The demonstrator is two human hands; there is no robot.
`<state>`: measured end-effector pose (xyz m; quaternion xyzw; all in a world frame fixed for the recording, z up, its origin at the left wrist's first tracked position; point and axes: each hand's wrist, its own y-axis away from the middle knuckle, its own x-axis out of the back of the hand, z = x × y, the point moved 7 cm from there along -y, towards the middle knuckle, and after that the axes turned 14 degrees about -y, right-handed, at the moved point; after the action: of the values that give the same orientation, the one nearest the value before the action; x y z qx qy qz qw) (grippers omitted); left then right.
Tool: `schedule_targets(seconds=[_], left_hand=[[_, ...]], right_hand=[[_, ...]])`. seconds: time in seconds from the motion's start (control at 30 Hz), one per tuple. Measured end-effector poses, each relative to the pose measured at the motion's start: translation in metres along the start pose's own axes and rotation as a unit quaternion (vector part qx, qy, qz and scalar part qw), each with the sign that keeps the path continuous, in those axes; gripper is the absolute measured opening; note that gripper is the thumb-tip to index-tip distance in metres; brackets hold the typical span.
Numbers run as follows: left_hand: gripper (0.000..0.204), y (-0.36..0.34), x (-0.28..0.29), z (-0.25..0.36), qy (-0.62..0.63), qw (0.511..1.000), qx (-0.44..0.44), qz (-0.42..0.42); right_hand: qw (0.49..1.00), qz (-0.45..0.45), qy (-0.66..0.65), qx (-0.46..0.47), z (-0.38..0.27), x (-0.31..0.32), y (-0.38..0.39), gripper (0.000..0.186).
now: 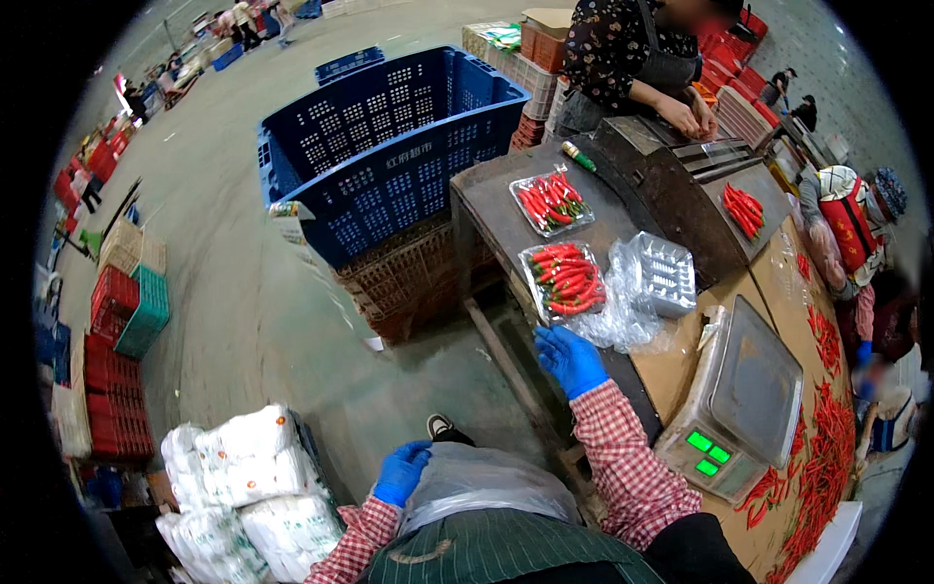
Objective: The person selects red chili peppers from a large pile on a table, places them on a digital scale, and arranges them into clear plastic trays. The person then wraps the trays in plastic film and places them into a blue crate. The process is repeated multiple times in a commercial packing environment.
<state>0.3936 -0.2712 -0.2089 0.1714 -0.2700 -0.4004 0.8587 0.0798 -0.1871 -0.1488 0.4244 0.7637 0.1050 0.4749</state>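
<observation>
My right hand [571,361], in a blue glove, is just below the near edge of a wrapped tray of red chillies [562,280]. Its fingers are stretched out and hold nothing that I can see; whether they touch the tray, I cannot tell. A second wrapped tray of chillies [551,201] lies beyond it on the dark bench [486,185]. Right of the trays are crumpled clear film [623,311] and a stack of clear plastic trays [664,273]. At the left side of my apron [486,550] is my gloved left hand [402,474], fingers extended and apparently empty.
A scale [744,380] with a green display stands on the right. Loose red chillies [822,477] lie beyond it, and more [743,210] rest near the wrapping machine [671,195]. A blue crate [389,175] stands left of the bench. A co-worker [632,58] works opposite. White bundles [243,477] sit lower left.
</observation>
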Motion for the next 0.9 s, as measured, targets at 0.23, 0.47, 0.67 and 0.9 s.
schedule_targets(seconds=[0.23,0.47,0.67,0.9], left_hand=[[0.024,-0.041,0.078,0.012,-0.03,1.0,-0.002,0.005],[0.023,-0.077,0.073,0.055,-0.004,0.999,-0.02,-0.036],[0.026,-0.123,0.076,0.129,-0.056,0.991,-0.065,-0.106],[0.04,-0.186,0.075,0.262,0.091,0.962,-0.142,-0.216]], right_hand=[[0.985,0.127,-0.09,0.078,0.008,0.001,-0.035,0.011],[0.984,0.123,-0.047,0.12,-0.018,-0.013,-0.029,0.012],[0.977,0.141,0.061,0.149,-0.008,-0.032,-0.013,0.009],[0.977,0.06,0.188,0.083,-0.028,-0.105,-0.016,0.018]])
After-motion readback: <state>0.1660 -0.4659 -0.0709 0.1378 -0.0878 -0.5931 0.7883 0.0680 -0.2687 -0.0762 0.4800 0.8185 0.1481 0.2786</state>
